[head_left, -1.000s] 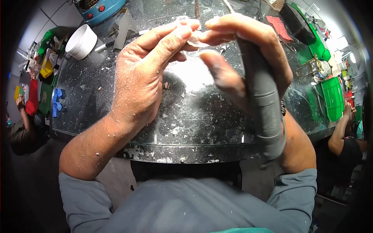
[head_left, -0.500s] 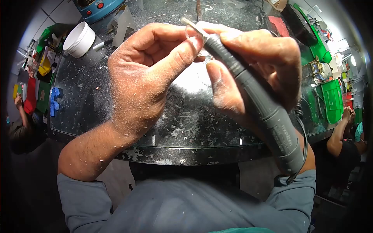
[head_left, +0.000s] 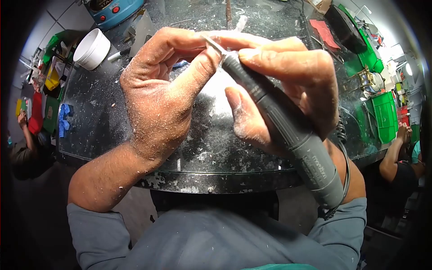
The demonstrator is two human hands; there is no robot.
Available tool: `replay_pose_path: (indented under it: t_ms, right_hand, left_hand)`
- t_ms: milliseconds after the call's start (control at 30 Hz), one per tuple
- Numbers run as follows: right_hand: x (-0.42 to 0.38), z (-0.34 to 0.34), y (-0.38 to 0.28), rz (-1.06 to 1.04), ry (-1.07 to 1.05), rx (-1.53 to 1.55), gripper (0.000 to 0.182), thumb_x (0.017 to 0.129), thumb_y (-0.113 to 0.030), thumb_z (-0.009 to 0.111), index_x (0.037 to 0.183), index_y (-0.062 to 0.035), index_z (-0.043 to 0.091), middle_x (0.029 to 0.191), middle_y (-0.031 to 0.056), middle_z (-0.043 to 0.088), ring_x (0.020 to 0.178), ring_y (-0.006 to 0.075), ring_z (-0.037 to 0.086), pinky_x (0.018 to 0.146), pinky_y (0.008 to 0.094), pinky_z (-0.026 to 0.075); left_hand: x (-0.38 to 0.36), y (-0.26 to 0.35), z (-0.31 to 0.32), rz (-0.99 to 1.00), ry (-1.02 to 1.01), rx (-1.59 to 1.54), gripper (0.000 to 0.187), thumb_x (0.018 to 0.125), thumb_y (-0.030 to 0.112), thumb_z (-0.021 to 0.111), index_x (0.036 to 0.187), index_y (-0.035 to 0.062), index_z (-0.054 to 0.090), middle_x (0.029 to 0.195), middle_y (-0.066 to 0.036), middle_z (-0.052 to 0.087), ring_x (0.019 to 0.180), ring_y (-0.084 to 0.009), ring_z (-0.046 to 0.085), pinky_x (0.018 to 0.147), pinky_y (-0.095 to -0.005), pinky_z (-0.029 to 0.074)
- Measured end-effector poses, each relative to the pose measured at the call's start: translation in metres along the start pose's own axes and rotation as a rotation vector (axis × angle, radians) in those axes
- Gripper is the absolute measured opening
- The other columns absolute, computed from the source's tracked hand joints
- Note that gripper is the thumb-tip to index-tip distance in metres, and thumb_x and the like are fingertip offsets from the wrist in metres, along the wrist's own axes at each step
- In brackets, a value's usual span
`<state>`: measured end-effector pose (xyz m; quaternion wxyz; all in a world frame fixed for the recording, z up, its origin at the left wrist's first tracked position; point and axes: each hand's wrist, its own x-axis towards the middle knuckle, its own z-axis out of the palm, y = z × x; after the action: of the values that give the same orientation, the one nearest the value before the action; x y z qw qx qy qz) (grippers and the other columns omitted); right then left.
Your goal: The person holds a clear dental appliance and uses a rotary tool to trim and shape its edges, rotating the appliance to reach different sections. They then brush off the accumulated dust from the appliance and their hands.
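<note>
My right hand (head_left: pixel 299 67) is closed around a dark grey rotary handpiece (head_left: pixel 288 121), which slants up and left. Its slim pale bit (head_left: pixel 213 45) lies across the fingertips of my left hand (head_left: pixel 157 101). That dusty left hand pinches a small, clear piece (head_left: pixel 242 23), which shows as a translucent bit above the fingers. Most of the piece is hidden by the fingertips, so its kind cannot be made out. White dust coats both hands.
A dark, dust-speckled table (head_left: pixel 211 155) lies beneath. At the back left stand a white tub (head_left: pixel 92 49) and a blue machine (head_left: pixel 118 13). Red sandpaper (head_left: pixel 325 34) and green bins (head_left: pixel 384 117) sit to the right. Other people's arms (head_left: pixel 390 155) show at both sides.
The handpiece and my right hand have shifted left and slightly down. The bit now lies lower across my left fingertips, and the clear piece has turned between the fingers.
</note>
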<state>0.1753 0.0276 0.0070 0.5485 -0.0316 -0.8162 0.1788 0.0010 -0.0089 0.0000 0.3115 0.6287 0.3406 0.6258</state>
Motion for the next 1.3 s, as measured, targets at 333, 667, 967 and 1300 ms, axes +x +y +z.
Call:
replay_pose_path:
  t_ms: [333, 667, 967, 1300]
  right_hand:
    - [-0.001, 0.002, 0.001, -0.043, 0.039, -0.016, 0.045, 0.077, 0.010, 0.067, 0.113, 0.0029, 0.041, 0.098, 0.0197, 0.053, 0.103, 0.0400, 0.062, 0.089, 0.0437, 0.052]
    - [-0.001, 0.001, -0.001, -0.033, -0.020, 0.024, 0.042, 0.076, 0.011, 0.067, 0.110, 0.0031, 0.043, 0.098, 0.0197, 0.053, 0.103, 0.0406, 0.062, 0.089, 0.0445, 0.052]
    - [-0.001, 0.006, -0.003, -0.001, 0.065, -0.022, 0.047, 0.076, 0.009, 0.069, 0.113, 0.0013, 0.041, 0.100, 0.0176, 0.052, 0.103, 0.0392, 0.063, 0.087, 0.0408, 0.054]
    - [0.001, 0.004, 0.002, -0.044, 0.017, 0.054, 0.047, 0.074, 0.010, 0.069, 0.112, 0.0033, 0.042, 0.100, 0.0187, 0.052, 0.105, 0.0401, 0.061, 0.092, 0.0466, 0.051]
  left_hand:
    - [0.001, 0.002, -0.003, 0.114, 0.003, 0.231, 0.017, 0.086, -0.002, 0.064, 0.102, -0.0016, 0.058, 0.099, -0.007, 0.062, 0.097, -0.0135, 0.060, 0.091, -0.0268, 0.045]
    - [0.003, -0.004, -0.005, 0.223, -0.005, 0.217, 0.017, 0.087, -0.005, 0.061, 0.104, -0.0016, 0.060, 0.105, -0.010, 0.062, 0.103, -0.0164, 0.059, 0.095, -0.0296, 0.044]
    - [0.001, 0.001, -0.003, 0.166, -0.002, 0.211, 0.015, 0.087, -0.004, 0.061, 0.101, -0.0018, 0.060, 0.101, -0.009, 0.063, 0.102, -0.0150, 0.059, 0.093, -0.0289, 0.045]
    - [0.001, 0.001, -0.004, 0.182, 0.015, 0.222, 0.017, 0.084, -0.005, 0.064, 0.101, -0.0018, 0.061, 0.099, -0.008, 0.062, 0.098, -0.0138, 0.059, 0.092, -0.0276, 0.042]
